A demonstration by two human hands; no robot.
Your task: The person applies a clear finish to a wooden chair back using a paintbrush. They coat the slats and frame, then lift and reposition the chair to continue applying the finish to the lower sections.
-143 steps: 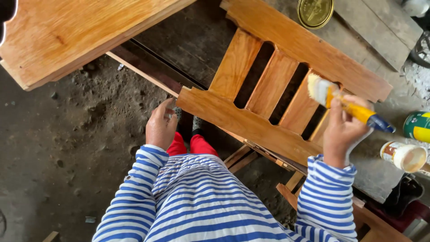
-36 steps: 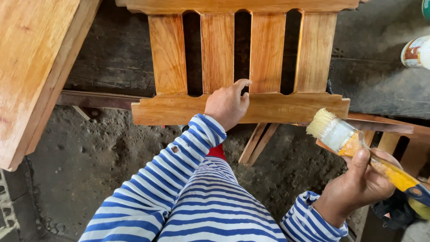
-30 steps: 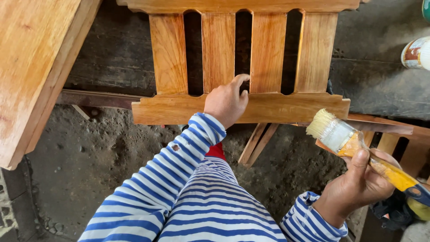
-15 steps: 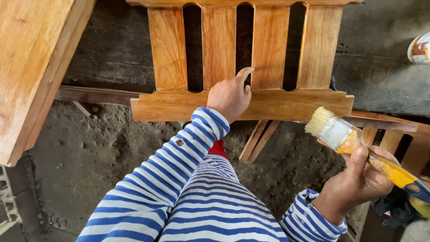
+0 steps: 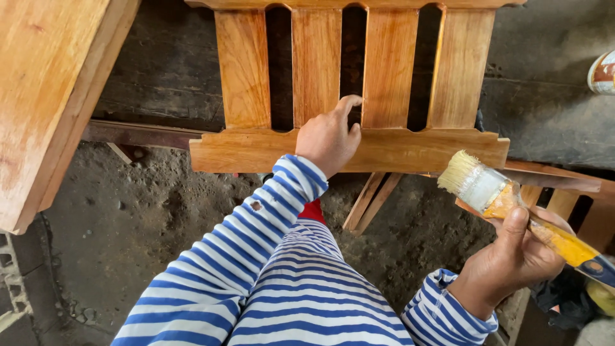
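I read this as a pause between brush strokes on the slatted wooden panel [image 5: 243, 150], which stands upright in front of me, its amber surface glossy on the slats [image 5: 317, 64] and the lower rail. My left hand [image 5: 330, 138] rests on that lower rail at the panel's middle. Its knuckles are bent and its index finger points up along the edge of a slat. I cannot tell whether the other fingers hook into the gap or only press on the wood. My right hand [image 5: 512, 259] is closed firmly round the yellow handle of a flat paintbrush [image 5: 506, 198], below and to the right of the panel. The pale bristles [image 5: 458, 172] point at the rail's right end without touching it.

A stroke from here would call for bringing the bristles flat to the wood and drawing along the grain while the left hand keeps the panel from tipping. A tin can [image 5: 602, 72] stands right of the panel and a wide wooden board [image 5: 45, 96] lies to its left.
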